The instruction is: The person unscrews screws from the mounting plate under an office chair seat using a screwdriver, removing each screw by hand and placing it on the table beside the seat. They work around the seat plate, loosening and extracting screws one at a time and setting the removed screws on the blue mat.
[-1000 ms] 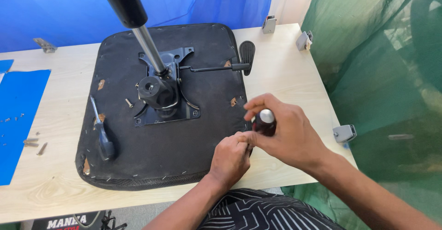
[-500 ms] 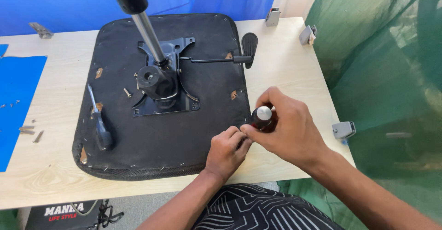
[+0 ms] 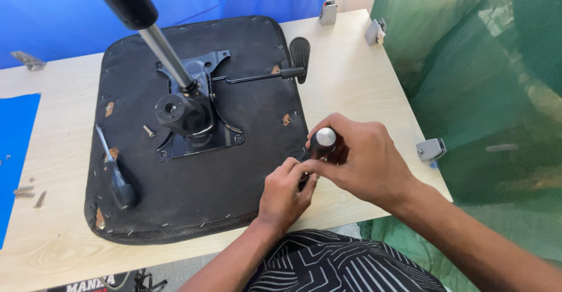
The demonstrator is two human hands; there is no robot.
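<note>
A black upturned chair seat lies on the light wooden table, with a black metal mechanism plate and a gas-lift cylinder rising from it. At the seat's right edge, my right hand grips a black-handled screwdriver with a silver cap, held upright. My left hand pinches around the tool's lower shaft beside the seat edge; the tip is hidden by my fingers. A second screwdriver lies on the seat's left part. A loose screw rests near the plate.
A black adjustment lever with a paddle sticks out toward the seat's right side. Grey clamps sit on the table edges. A blue sheet and small screws lie at left. Green netting hangs at right.
The view has shifted a little; both hands stay at the seat's right edge around the screwdriver, with the right hand's grip turned slightly on the handle.
</note>
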